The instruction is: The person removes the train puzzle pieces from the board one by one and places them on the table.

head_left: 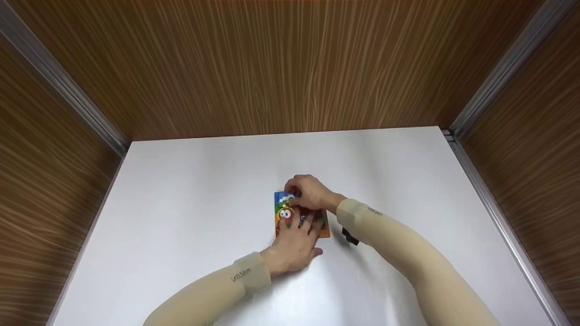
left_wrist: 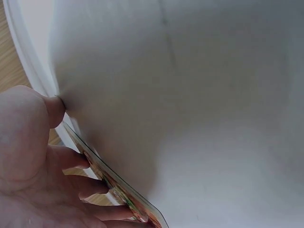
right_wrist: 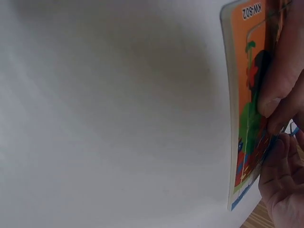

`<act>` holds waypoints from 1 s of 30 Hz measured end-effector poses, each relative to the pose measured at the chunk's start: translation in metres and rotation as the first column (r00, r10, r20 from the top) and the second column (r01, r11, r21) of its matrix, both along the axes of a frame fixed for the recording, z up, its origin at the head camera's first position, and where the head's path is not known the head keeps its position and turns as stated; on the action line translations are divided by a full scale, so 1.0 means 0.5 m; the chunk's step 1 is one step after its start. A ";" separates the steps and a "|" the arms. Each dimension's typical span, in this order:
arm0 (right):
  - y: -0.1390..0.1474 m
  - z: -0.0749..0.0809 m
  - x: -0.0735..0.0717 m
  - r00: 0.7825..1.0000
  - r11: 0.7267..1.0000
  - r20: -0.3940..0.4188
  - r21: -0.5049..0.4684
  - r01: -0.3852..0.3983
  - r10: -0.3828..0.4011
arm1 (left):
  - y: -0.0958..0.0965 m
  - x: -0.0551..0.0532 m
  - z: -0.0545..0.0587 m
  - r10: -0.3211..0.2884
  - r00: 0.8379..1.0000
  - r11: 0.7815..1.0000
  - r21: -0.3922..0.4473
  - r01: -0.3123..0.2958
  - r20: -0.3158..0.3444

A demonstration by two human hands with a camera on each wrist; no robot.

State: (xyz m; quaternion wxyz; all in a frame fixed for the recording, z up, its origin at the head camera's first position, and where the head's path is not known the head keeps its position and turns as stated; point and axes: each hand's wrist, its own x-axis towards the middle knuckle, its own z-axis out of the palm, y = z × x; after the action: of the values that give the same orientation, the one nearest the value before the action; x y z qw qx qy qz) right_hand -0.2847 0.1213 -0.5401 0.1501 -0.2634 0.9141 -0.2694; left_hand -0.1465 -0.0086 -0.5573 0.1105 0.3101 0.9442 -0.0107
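The place looked like an enclosed work booth, but in which building could not be told. A wood-grain panel (head_left: 272, 68) stood along the far edge of the white tabletop (head_left: 204, 190), and metal rails (head_left: 507, 68) at both far corners joined it to similar side panels (head_left: 41, 158).

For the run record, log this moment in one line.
left hand: spread on picture board; right hand: curled at picture board's far edge; picture board: on white table

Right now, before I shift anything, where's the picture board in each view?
Head: picture board just below centre, partly covered by the left hand and right hand.
Left wrist: picture board is a thin slanting strip, lower left to bottom centre.
Right wrist: picture board along the right side, KW-802 corner uppermost.
Shared landmark: the white table.
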 end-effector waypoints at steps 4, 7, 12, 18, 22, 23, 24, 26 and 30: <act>0.002 0.001 0.002 1.000 0.998 -0.002 -0.054 0.030 -0.030 | -0.002 -0.001 0.001 -0.004 1.000 1.000 0.009 0.004 0.003; 0.006 0.004 0.001 0.999 0.995 0.005 -0.093 0.043 -0.043 | -0.002 -0.002 0.001 -0.005 1.000 1.000 0.015 0.005 0.002; 0.013 0.009 -0.005 0.998 0.986 0.064 -0.168 0.023 -0.013 | -0.001 -0.002 0.000 0.003 1.000 1.000 0.017 -0.003 0.009; 0.023 0.019 -0.011 0.992 0.979 0.115 -0.192 0.068 -0.046 | -0.002 0.000 -0.002 0.000 1.000 1.000 0.011 0.000 0.011; 0.038 0.033 -0.014 0.987 0.973 0.136 -0.203 0.108 -0.081 | -0.004 -0.001 -0.002 0.008 1.000 1.000 0.026 -0.009 0.027; 0.043 0.038 -0.015 0.987 0.972 0.139 -0.206 0.113 -0.085 | -0.005 -0.002 -0.002 0.012 0.999 0.999 0.032 -0.013 0.033; 0.049 0.042 -0.016 0.986 0.971 0.143 -0.211 0.116 -0.087 | -0.005 -0.003 -0.002 0.018 0.999 0.999 0.040 -0.019 0.038; 0.063 0.049 -0.020 0.984 0.968 0.151 -0.218 0.126 -0.095 | -0.006 -0.004 0.000 0.029 0.998 0.998 0.052 -0.032 0.055; 0.097 0.056 -0.028 0.978 0.960 0.173 -0.235 0.152 -0.113 | -0.007 -0.006 0.000 0.051 0.995 0.996 0.068 -0.058 0.090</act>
State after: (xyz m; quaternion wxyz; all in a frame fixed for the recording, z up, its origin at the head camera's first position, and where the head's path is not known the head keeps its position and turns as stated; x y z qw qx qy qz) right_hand -0.2988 0.1698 -0.5123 0.1695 -0.1960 0.8743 -0.4105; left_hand -0.1495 -0.0119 -0.5575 0.1412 0.2881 0.9463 0.0396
